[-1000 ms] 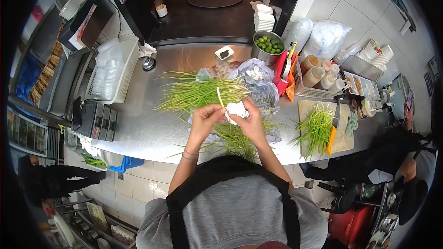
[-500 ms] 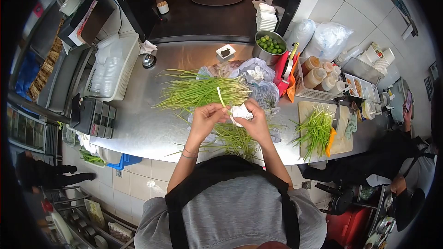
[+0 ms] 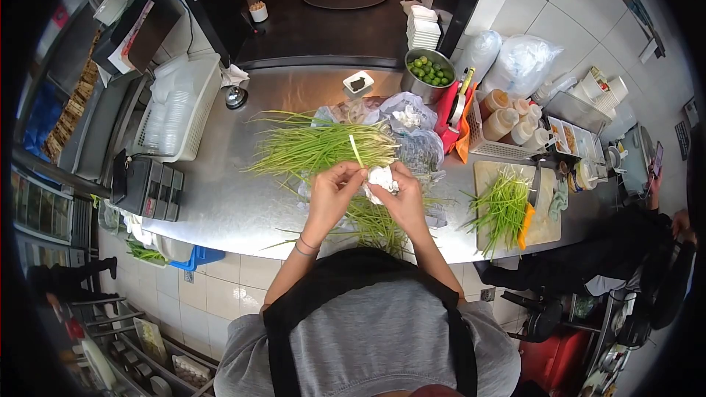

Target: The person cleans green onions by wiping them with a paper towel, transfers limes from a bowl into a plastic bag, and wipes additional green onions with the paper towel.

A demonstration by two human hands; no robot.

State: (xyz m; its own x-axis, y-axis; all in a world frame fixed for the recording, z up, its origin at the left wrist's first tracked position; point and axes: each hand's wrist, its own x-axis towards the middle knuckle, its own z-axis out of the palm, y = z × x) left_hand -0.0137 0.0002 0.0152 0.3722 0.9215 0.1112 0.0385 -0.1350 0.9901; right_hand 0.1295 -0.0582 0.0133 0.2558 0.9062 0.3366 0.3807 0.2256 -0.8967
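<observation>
Over the steel counter [image 3: 213, 198], my left hand [image 3: 329, 192] pinches a pale, narrow strip [image 3: 355, 148] that sticks up from the fingertips; I cannot make out its material. Close beside it, my right hand [image 3: 404, 197] is closed on a crumpled white wad [image 3: 379, 176] that looks like paper or tissue. The two hands nearly meet at the fingertips. Just beyond them lies a large bunch of spring onions [image 3: 309, 148], its pale root ends to the right. More loose spring onions [image 3: 375, 222] lie below my hands, partly hidden by them.
To the right, a cutting board [image 3: 550, 229] bears more green stalks [image 3: 503, 209] and a knife [image 3: 535, 190]. Plastic bags [image 3: 412, 121], a pot of green citrus fruit [image 3: 429, 77] and a basket of sauce bottles [image 3: 507, 125] stand behind. Another person [image 3: 610, 250] is at the right.
My hands have shifted only slightly. The strip stands straighter and leans a little further right. The person at right has moved their arms; the person at left has shifted.
</observation>
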